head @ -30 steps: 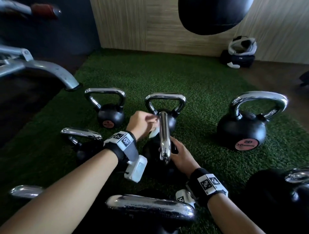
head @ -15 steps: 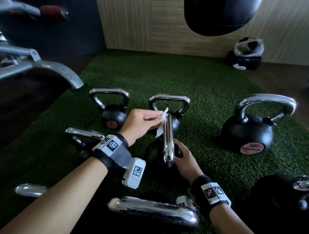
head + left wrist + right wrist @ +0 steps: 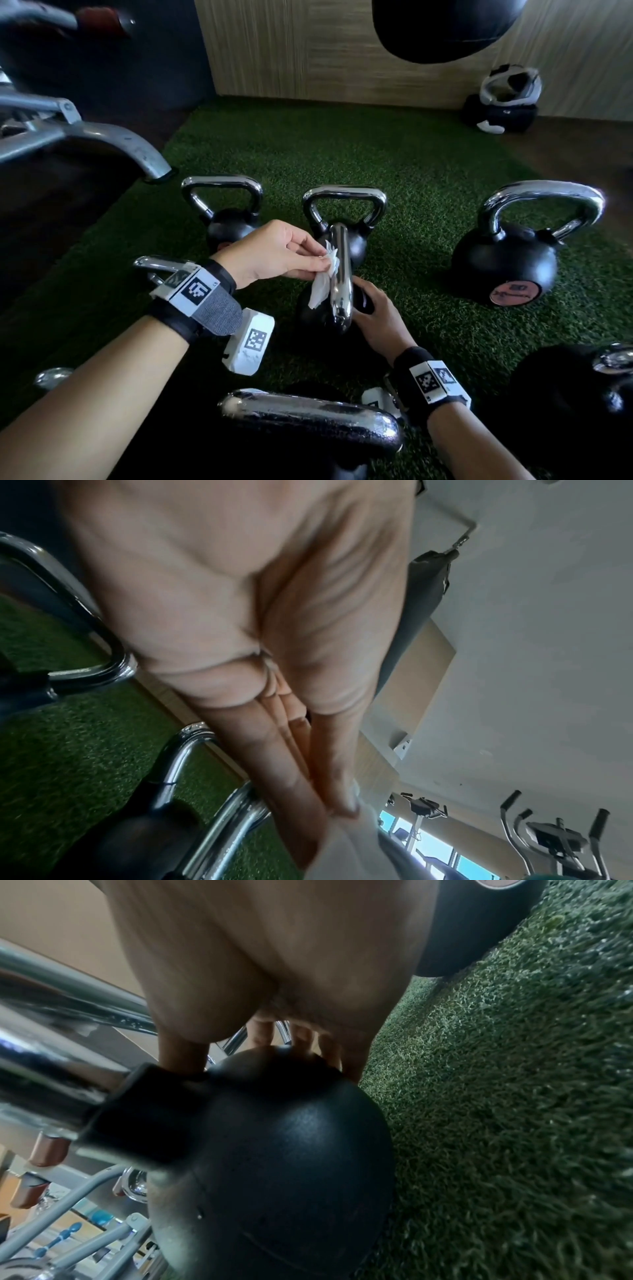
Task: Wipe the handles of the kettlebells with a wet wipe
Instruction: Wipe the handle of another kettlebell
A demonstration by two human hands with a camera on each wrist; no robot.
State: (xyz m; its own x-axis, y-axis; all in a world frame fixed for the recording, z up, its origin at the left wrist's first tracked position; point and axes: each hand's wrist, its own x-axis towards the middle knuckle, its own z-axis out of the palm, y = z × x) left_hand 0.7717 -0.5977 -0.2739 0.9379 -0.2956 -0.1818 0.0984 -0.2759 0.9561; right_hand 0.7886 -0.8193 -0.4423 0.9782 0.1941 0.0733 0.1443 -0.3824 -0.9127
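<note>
Green turf mat (image 3: pixel 428 164) on a gym floor, wood-panel wall behind, a punch bag hanging in the top of the head view, and a bunch of chrome-handled kettlebells scattered about. The one being worked on is the middle kettlebell (image 3: pixel 317 313), handle (image 3: pixel 340 274) end-on to the camera. What's changed over the last second: the left hand (image 3: pixel 274 253) was bunched up at the far end of that handle with the wet wipe (image 3: pixel 323 279) barely showing, and now the hand has slid back toward the person and the wipe hangs out much more, pressed against the left side of the chrome bar. So it looks like a stroke along the handle is underway, not finished, and the other kettlebells likely still need doing. The left fingers are pinched on the wipe, thumb and fingertips together. The right hand (image 3: pixel 375 313) hasn't really budged; its fingers are spread over the black ball, steadying it rather than gripping anything. As for the views: the head camera is the only one showing wipe against handle. The left wrist view gives the pinched fingers (image 3: pixel 301 791) up close with a pale blur of wipe below, plus exercise machines by a window that the head view misses. The right wrist view shows the fingertips (image 3: pixel 301 1039) resting on top of the ball, which the head view partly hides.
</note>
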